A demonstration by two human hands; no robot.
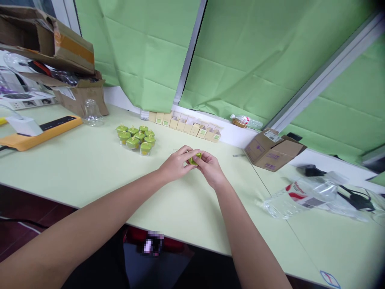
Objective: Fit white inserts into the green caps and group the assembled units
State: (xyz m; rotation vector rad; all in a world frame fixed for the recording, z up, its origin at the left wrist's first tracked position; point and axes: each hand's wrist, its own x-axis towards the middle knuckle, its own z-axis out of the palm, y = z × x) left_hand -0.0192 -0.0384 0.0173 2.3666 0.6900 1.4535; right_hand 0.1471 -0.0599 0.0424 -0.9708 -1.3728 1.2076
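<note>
Over the middle of the table, both hands meet around a small green lid (194, 159). My left hand (180, 162) grips it from the left, fingers curled over its far side. From the right, my right hand (209, 166) pinches it with the thumb across its face. Fingers cover much of the lid, and I cannot tell whether a clear box is under it. To the left stands a tight group of several small clear boxes (145, 149) with matching green lids, most showing a loop on top.
Small tan cartons (188, 126) line the wall. A cardboard box (273, 150) and a large clear plastic bottle (300, 196) are at right. At left are an orange power strip (42, 132), a clear bottle (92, 114) and stacked cardboard boxes (81, 94). Another bottle (246, 121) lies on the ledge.
</note>
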